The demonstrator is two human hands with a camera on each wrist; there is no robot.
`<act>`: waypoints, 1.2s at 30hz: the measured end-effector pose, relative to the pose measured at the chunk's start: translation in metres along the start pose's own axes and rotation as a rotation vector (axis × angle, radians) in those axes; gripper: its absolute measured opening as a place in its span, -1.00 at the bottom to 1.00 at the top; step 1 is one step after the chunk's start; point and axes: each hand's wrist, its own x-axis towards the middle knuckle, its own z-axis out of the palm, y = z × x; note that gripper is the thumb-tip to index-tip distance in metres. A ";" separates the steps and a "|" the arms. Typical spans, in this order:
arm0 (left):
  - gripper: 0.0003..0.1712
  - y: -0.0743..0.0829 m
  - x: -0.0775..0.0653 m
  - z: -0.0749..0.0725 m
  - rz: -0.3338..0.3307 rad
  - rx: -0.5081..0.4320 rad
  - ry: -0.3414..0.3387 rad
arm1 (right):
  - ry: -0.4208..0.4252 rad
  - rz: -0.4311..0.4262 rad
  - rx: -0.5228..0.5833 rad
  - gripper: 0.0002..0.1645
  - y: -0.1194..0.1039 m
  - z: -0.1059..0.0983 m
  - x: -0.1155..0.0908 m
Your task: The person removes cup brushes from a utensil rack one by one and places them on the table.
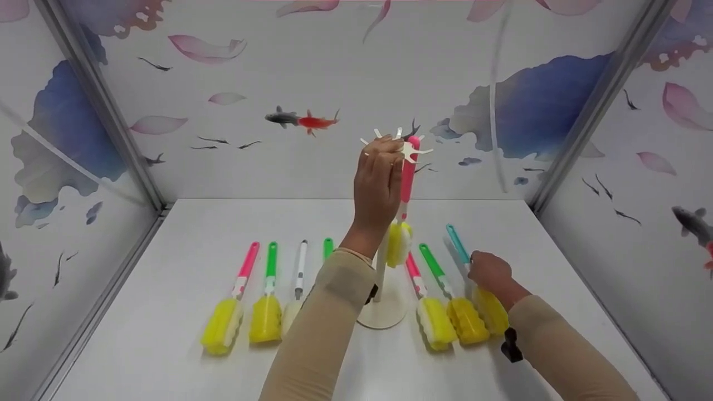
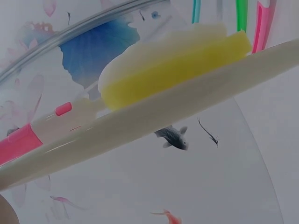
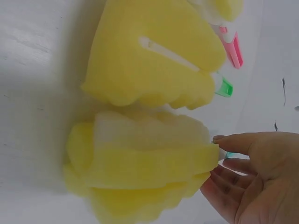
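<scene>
At the top of a white stand (image 1: 381, 278) with a round base, my left hand (image 1: 380, 184) grips it among its splayed white hooks. A pink-handled sponge brush (image 1: 408, 184) hangs there, its yellow-and-white sponge (image 2: 173, 74) low beside the pole. To the right, my right hand (image 1: 491, 275) pinches a blue-handled sponge brush (image 1: 458, 242) at its neck. Thumb and fingers meet just above its yellow-and-white sponge (image 3: 145, 165) in the right wrist view. Beside it lies a green-handled sponge brush (image 1: 467, 320), its sponge near the held one. The left fingertips are mostly hidden.
Another pink-handled brush (image 1: 436, 323) lies right of the base. Left of the stand are a pink-handled brush (image 1: 221, 326), a green-handled brush (image 1: 265, 318), a white-handled brush (image 1: 301, 267) and a green handle (image 1: 328, 248), partly behind my left arm. Patterned walls enclose the white table (image 1: 150, 334).
</scene>
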 end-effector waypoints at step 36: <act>-0.83 0.008 0.006 -0.004 -0.075 -0.079 0.009 | 0.125 -0.151 0.065 -0.43 -0.028 -0.005 -0.006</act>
